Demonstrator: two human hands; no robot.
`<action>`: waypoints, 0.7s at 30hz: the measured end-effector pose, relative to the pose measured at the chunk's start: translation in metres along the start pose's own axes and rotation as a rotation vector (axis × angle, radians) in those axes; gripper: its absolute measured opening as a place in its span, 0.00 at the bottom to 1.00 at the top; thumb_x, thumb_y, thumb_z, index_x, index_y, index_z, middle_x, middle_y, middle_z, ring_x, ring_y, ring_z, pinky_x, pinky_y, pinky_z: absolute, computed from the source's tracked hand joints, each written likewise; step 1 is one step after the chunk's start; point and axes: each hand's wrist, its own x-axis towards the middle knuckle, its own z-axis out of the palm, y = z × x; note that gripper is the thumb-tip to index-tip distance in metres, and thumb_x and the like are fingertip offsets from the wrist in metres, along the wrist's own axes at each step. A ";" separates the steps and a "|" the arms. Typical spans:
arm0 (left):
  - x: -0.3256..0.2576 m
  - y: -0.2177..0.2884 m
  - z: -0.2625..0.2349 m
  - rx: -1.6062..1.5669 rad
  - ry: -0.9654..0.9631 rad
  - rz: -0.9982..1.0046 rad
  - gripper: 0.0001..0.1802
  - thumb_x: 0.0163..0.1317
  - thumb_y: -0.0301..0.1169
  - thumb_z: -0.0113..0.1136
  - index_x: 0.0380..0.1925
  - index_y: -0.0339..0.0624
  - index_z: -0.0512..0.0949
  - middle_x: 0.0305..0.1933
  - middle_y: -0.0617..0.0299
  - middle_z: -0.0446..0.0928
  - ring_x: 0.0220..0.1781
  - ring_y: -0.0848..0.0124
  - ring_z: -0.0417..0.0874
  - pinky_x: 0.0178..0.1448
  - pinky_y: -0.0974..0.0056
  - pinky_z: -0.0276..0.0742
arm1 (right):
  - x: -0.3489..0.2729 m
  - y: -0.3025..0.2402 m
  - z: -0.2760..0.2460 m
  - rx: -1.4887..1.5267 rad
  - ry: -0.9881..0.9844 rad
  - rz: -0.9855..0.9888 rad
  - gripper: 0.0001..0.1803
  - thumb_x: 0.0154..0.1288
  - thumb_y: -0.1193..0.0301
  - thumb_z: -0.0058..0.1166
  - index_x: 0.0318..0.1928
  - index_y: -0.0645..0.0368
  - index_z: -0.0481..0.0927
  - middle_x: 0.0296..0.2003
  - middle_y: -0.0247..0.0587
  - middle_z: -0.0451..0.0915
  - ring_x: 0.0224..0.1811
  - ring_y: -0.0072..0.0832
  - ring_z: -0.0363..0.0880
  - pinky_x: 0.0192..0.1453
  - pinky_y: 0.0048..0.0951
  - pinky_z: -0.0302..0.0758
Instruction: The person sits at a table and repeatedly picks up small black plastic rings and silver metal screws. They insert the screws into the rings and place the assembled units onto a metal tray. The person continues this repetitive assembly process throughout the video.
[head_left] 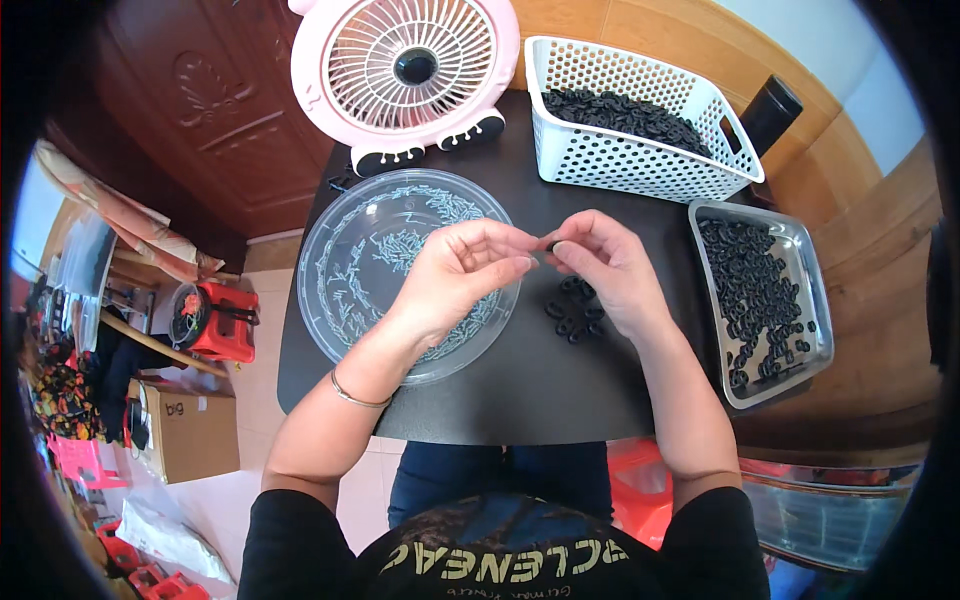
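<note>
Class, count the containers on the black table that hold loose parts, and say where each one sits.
3. A clear round dish lies at the left under the left hand, a white perforated basket stands at the back right, and a metal tray lies at the right edge.

Both hands meet over the black table (520, 380), left hand (455, 275) and right hand (605, 265) pinching a tiny black ring (553, 246) between fingertips. More black rings (574, 310) piled just below, clear dish (350, 270) of small pins on the left.

Dark table (520, 390), wooden door (215, 110), pale tiled floor (255, 395).
</note>
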 end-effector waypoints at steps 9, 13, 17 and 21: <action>-0.001 -0.009 -0.001 0.013 0.036 0.058 0.16 0.51 0.16 0.57 0.42 0.36 0.71 0.30 0.66 0.75 0.33 0.82 0.76 0.39 0.78 0.72 | -0.004 0.009 0.008 0.132 -0.040 -0.038 0.05 0.58 0.74 0.53 0.34 0.61 0.74 0.28 0.27 0.73 0.29 0.12 0.69 0.34 0.15 0.66; 0.000 -0.011 -0.002 0.003 0.030 0.085 0.18 0.51 0.16 0.57 0.43 0.36 0.70 0.29 0.66 0.75 0.32 0.83 0.75 0.38 0.79 0.72 | -0.004 0.013 0.008 0.053 -0.008 -0.064 0.05 0.58 0.74 0.54 0.34 0.60 0.74 0.27 0.26 0.73 0.28 0.10 0.68 0.32 0.13 0.65; 0.000 -0.014 -0.002 -0.006 0.028 0.099 0.19 0.51 0.16 0.57 0.44 0.36 0.69 0.29 0.65 0.75 0.31 0.83 0.75 0.38 0.79 0.72 | -0.003 0.015 0.009 0.038 -0.001 -0.064 0.05 0.58 0.74 0.54 0.34 0.60 0.74 0.26 0.26 0.73 0.27 0.09 0.67 0.30 0.12 0.64; 0.000 -0.014 -0.001 -0.011 0.038 0.112 0.19 0.51 0.15 0.57 0.44 0.36 0.69 0.28 0.65 0.75 0.31 0.83 0.75 0.37 0.79 0.72 | -0.004 0.015 0.010 -0.004 0.017 -0.079 0.05 0.58 0.74 0.53 0.34 0.61 0.74 0.26 0.26 0.73 0.26 0.09 0.67 0.29 0.12 0.64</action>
